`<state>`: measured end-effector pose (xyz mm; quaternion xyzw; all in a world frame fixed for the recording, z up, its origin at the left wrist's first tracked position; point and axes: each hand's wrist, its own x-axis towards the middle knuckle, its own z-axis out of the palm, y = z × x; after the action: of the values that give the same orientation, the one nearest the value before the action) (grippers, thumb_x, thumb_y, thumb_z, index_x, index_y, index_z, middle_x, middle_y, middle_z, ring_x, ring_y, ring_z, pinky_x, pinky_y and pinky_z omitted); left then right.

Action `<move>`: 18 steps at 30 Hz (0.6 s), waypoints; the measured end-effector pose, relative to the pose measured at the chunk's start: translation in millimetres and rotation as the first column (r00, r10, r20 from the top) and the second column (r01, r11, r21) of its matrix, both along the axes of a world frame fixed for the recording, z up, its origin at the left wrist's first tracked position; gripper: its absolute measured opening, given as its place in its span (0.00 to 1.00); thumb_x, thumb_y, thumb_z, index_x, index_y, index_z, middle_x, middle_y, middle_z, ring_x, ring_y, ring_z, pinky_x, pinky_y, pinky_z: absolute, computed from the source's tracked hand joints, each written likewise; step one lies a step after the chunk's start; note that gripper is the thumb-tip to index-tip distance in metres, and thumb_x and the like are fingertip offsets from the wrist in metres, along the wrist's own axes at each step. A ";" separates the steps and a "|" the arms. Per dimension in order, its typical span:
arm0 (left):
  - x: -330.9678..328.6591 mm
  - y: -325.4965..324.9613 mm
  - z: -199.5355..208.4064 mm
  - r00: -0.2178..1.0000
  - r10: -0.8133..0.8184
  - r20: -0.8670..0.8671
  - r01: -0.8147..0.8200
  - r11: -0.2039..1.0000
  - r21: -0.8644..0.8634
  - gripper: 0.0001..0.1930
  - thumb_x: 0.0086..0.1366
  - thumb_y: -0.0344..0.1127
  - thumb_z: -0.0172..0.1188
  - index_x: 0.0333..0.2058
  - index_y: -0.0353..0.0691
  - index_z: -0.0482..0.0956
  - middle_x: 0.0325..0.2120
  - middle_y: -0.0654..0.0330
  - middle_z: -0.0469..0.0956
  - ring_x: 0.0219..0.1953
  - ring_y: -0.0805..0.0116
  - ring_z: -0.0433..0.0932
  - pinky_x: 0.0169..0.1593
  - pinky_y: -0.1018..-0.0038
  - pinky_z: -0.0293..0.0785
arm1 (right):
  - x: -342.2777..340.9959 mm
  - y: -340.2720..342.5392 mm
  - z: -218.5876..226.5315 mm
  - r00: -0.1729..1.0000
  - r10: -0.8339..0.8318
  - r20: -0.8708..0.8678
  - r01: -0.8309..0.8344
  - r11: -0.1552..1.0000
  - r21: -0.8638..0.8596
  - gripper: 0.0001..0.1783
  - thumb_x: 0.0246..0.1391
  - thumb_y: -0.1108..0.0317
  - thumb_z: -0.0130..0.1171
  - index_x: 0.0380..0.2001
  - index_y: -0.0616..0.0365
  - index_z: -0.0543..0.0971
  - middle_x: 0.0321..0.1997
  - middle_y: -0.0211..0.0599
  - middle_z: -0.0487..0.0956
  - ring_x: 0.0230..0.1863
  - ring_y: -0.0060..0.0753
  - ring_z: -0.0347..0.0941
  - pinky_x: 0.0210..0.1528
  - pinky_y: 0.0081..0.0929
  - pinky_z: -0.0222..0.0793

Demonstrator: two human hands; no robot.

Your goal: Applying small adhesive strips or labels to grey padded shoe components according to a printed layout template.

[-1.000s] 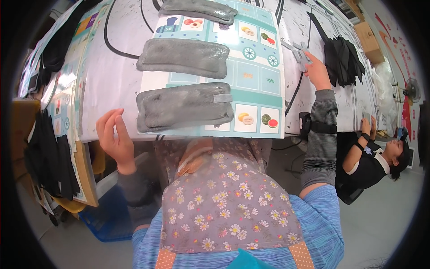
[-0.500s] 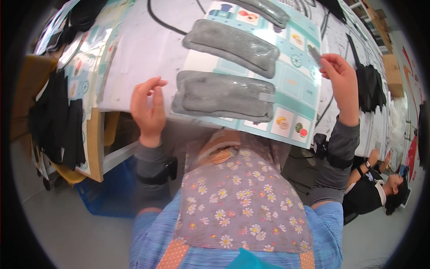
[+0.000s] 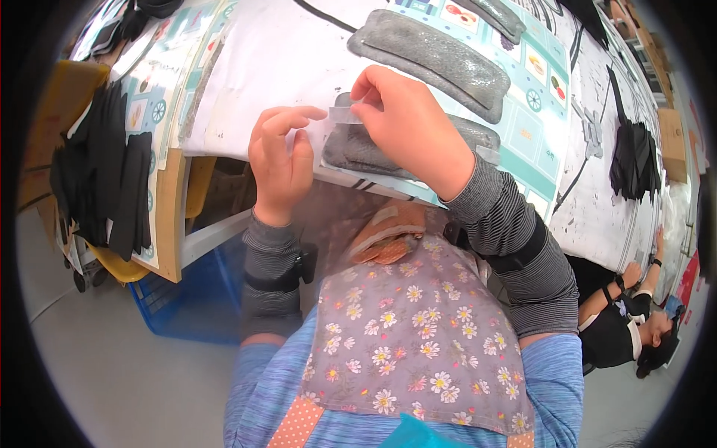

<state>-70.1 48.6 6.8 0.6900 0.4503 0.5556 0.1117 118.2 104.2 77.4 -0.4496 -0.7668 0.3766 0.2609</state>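
My right hand [image 3: 411, 123] reaches over the nearest grey plush pad [image 3: 351, 151], pinching a small translucent strip of tape [image 3: 343, 115] at that pad's left end. My left hand [image 3: 282, 164] is just left of the strip, fingers curved and apart, holding nothing. The nearest pad looks glossy, as if in clear film, and is partly hidden by my right hand. Another short clear strip [image 3: 488, 154] sits at its right end. Beyond it lie a second grey pad [image 3: 433, 63] and a third grey pad [image 3: 497, 16], all on a teal printed board [image 3: 523, 142].
Black straps [image 3: 97, 175] hang over the table edge at left, above a blue crate [image 3: 190, 295]. To the right lie a bundle of black straps [image 3: 635, 160] and several small grey strips [image 3: 591, 134]. A cardboard box [image 3: 672, 145] stands beyond. Another person [image 3: 624, 325] works at far right.
My right hand has moved from the board's right edge leftward to the nearest pad's left end, carrying the strip. My left hand has shifted slightly right, and the view has shifted.
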 end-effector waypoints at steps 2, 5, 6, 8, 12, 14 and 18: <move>-0.3 -0.8 0.7 1.000 0.008 -0.026 -0.008 1.000 0.007 0.15 0.53 0.17 0.49 0.40 0.37 0.72 0.36 0.56 0.84 0.35 0.56 0.77 0.43 0.63 0.74 | -4.2 -1.8 -3.9 1.000 -0.025 0.013 0.024 0.999 0.025 0.07 0.56 0.73 0.59 0.36 0.64 0.74 0.30 0.54 0.80 0.37 0.57 0.78 0.39 0.45 0.73; -0.3 -1.8 1.8 0.998 0.037 -0.055 -0.036 0.999 0.008 0.14 0.52 0.18 0.50 0.37 0.38 0.74 0.35 0.59 0.84 0.34 0.58 0.77 0.41 0.64 0.73 | -6.7 -3.4 -4.3 0.998 -0.028 0.062 0.027 1.000 0.010 0.08 0.57 0.74 0.59 0.37 0.63 0.72 0.29 0.54 0.80 0.36 0.58 0.78 0.38 0.47 0.72; -0.2 -1.4 1.8 0.998 0.040 -0.053 -0.040 0.999 0.006 0.14 0.52 0.18 0.50 0.37 0.38 0.74 0.35 0.59 0.84 0.34 0.58 0.77 0.41 0.64 0.73 | -7.1 -3.8 -3.6 0.998 -0.024 0.064 0.024 1.000 0.008 0.08 0.57 0.74 0.59 0.37 0.63 0.72 0.29 0.54 0.80 0.36 0.58 0.78 0.38 0.47 0.72; 0.4 -0.1 2.3 0.996 0.048 -0.077 -0.047 0.999 0.013 0.13 0.52 0.18 0.50 0.36 0.37 0.76 0.34 0.60 0.85 0.33 0.58 0.77 0.39 0.64 0.73 | -6.6 -4.4 -1.8 0.996 -0.036 0.083 0.036 0.999 -0.003 0.08 0.57 0.74 0.59 0.37 0.63 0.72 0.29 0.54 0.79 0.35 0.59 0.78 0.37 0.47 0.72; -1.8 -2.5 5.4 0.988 0.024 -0.150 -0.029 0.999 -0.033 0.11 0.55 0.17 0.47 0.35 0.37 0.71 0.36 0.57 0.86 0.35 0.61 0.74 0.40 0.68 0.73 | -5.5 -5.0 -2.7 0.996 -0.024 0.081 0.022 0.999 0.024 0.08 0.57 0.74 0.59 0.37 0.63 0.71 0.28 0.53 0.79 0.35 0.59 0.78 0.37 0.47 0.72; -1.0 -2.7 8.6 0.973 0.034 -0.228 -0.051 0.996 -0.067 0.09 0.54 0.18 0.48 0.32 0.37 0.71 0.34 0.59 0.86 0.32 0.62 0.74 0.39 0.68 0.72 | -5.5 -5.1 -3.9 0.996 -0.021 0.086 0.017 0.999 0.050 0.08 0.57 0.74 0.59 0.36 0.63 0.71 0.28 0.54 0.79 0.35 0.59 0.78 0.37 0.47 0.72; 1.2 -1.2 8.9 0.962 0.063 -0.266 -0.079 0.996 -0.052 0.10 0.53 0.18 0.48 0.32 0.37 0.72 0.32 0.61 0.86 0.30 0.62 0.74 0.38 0.68 0.71 | -6.2 -6.0 -4.4 0.995 -0.020 0.094 0.013 0.997 0.072 0.09 0.56 0.74 0.60 0.36 0.63 0.71 0.29 0.54 0.79 0.36 0.59 0.78 0.37 0.48 0.72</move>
<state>-68.9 47.5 15.7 0.7374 0.5025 0.4484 0.0521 112.0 98.1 73.0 -0.4637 -0.7876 0.3249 0.2431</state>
